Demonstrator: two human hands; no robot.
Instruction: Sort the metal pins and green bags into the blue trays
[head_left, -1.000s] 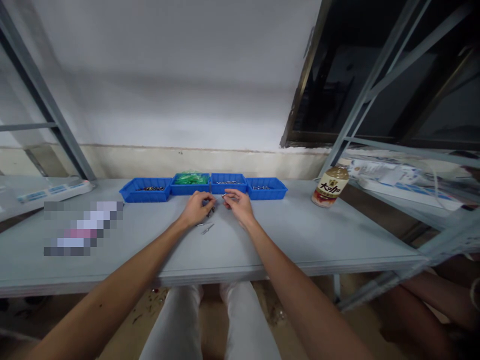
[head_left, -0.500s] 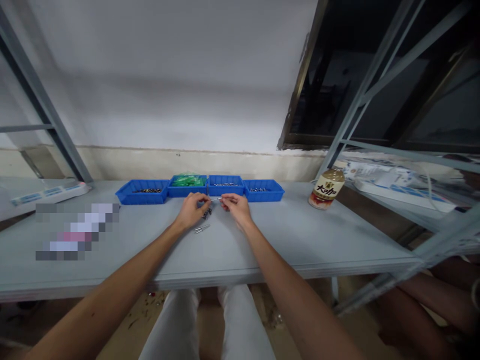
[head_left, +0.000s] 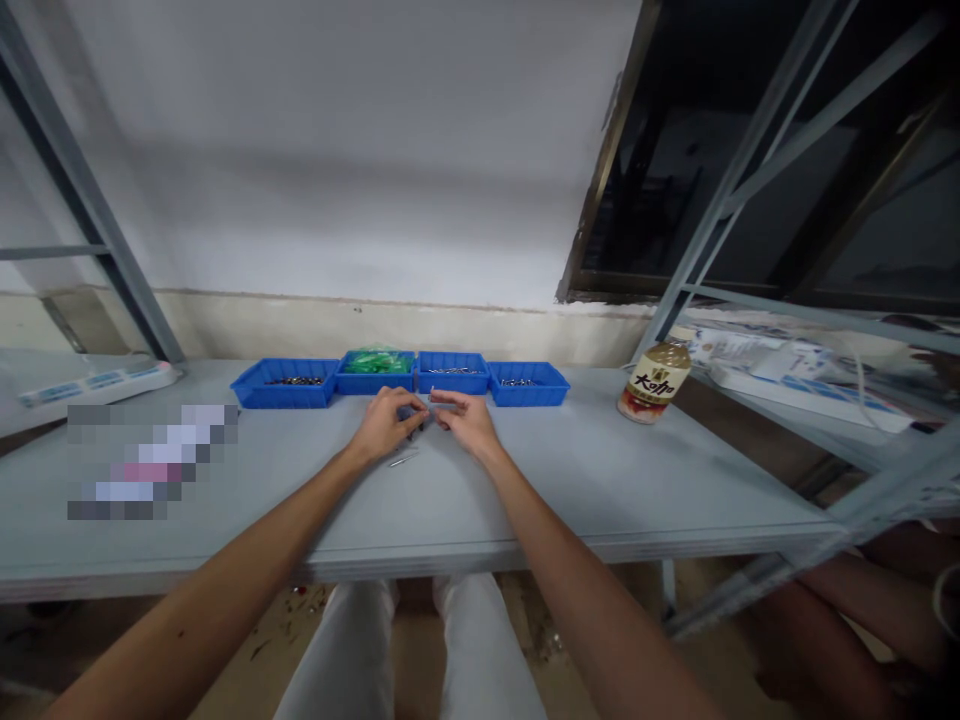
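Both my hands are close together over the middle of the table, in front of the blue bins. My left hand [head_left: 386, 424] has its thumb and fingertips pinched together; whatever is between them is too small to make out. My right hand [head_left: 468, 420] faces it just to the right, index finger stretched out and thumb apart, with no held thing plainly visible. A few small dark parts [head_left: 412, 434] lie partly hidden beside my left fingers. Nearer to me, thin silvery metal pins [head_left: 403, 460] rest on the grey tabletop [head_left: 585, 480].
Blue bins stand along the back: one with small brownish parts [head_left: 259, 385], one with green pieces [head_left: 376, 362], two with metal parts [head_left: 451, 372] [head_left: 529, 383]. A labelled bottle [head_left: 654, 382] stands right. A blurred-out item [head_left: 154, 465] lies left. Metal shelf posts [head_left: 124, 270] flank the table.
The thin metal pin that spanned both hands no longer shows between them. My right fingers have spread from a pinch. My left hand stays pinched in nearly the same place.
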